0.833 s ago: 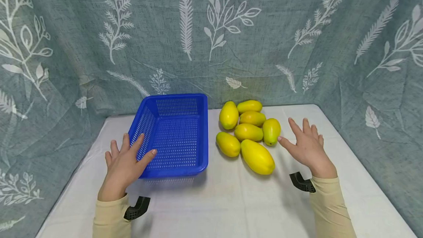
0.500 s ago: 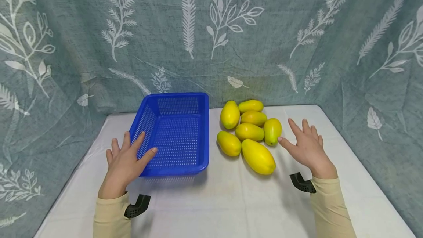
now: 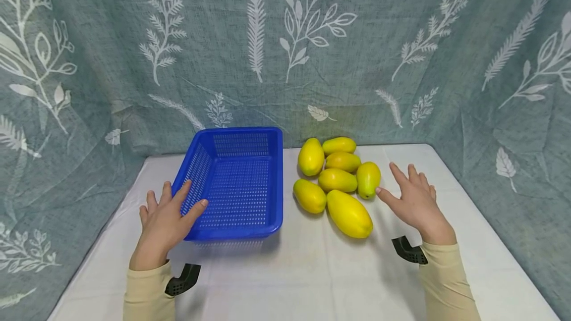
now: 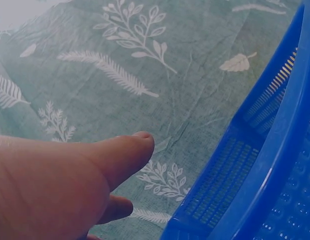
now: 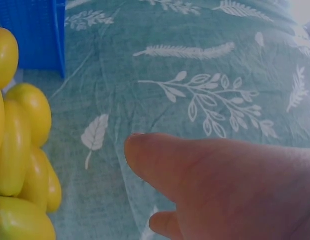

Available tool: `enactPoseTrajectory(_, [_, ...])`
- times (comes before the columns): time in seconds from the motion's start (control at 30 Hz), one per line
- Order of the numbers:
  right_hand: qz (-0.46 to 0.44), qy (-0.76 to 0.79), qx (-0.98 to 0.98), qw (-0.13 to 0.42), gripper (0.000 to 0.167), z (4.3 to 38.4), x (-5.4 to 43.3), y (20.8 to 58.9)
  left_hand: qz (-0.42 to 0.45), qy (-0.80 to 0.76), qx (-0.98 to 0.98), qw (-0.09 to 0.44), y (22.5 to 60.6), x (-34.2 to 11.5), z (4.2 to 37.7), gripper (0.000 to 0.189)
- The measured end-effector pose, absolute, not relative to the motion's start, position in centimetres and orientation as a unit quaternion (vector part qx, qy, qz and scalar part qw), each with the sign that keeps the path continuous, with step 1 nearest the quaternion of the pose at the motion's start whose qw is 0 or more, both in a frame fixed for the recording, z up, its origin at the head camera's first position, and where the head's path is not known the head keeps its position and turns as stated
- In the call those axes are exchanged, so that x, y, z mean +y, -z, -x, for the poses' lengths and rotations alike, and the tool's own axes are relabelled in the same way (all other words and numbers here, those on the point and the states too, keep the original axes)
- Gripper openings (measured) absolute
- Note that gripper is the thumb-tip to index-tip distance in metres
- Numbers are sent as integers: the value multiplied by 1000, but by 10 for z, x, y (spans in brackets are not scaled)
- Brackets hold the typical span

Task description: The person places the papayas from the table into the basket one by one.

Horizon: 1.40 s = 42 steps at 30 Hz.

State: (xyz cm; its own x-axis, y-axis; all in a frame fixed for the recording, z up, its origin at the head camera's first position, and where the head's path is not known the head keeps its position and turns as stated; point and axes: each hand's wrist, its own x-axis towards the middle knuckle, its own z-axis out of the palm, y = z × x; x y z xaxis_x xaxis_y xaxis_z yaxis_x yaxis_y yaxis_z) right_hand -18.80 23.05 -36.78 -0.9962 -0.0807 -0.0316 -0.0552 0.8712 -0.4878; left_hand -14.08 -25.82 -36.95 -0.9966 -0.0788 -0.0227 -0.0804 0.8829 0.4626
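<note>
In the head view, a blue plastic basket (image 3: 278, 182) with perforated walls stands left of centre, with nothing in it. My left hand (image 3: 165, 222), fingers spread, overlaps the basket's left front corner and holds nothing. The left wrist view shows its thumb (image 4: 124, 155) beside the blue rim (image 4: 265, 185). Several smooth yellow-green oval fruits, shaped like papayas, lie grouped right of the basket; the largest fruit (image 3: 350, 214) is in front. My right hand (image 3: 417, 204) spreads its fingers just right of the group, its thumb tip near the rightmost fruit (image 3: 368, 180). It grips nothing.
A white cloth (image 3: 303, 276) covers the table. Behind and on both sides hangs a grey-green curtain (image 3: 214, 38) printed with white leaves. In the right wrist view, the fruits (image 5: 14, 150) and the basket (image 5: 34, 35) appear at the left edge.
The left hand has shifted slightly left relative to the basket. The right hand stays nearly in place, and the fruits and basket have not moved apart from a small camera shift.
</note>
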Motion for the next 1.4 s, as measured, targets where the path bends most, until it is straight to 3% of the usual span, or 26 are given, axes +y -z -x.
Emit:
enactPoseTrajectory(0.7, [36, 250, 967, 27, 81, 193, 228, 365, 53, -221, 970, 86, 374, -287, 146, 88])
enactPoseTrajectory(1.07, [28, 259, 965, 40, 78, 192, 229, 367, 46, -222, 964, 138, 373, -296, 152, 114])
enactPoseTrajectory(1.4, [55, 289, 954, 59, 78, 192, 224, 370, 29, -242, 956, 164, 372, -303, 150, 123])
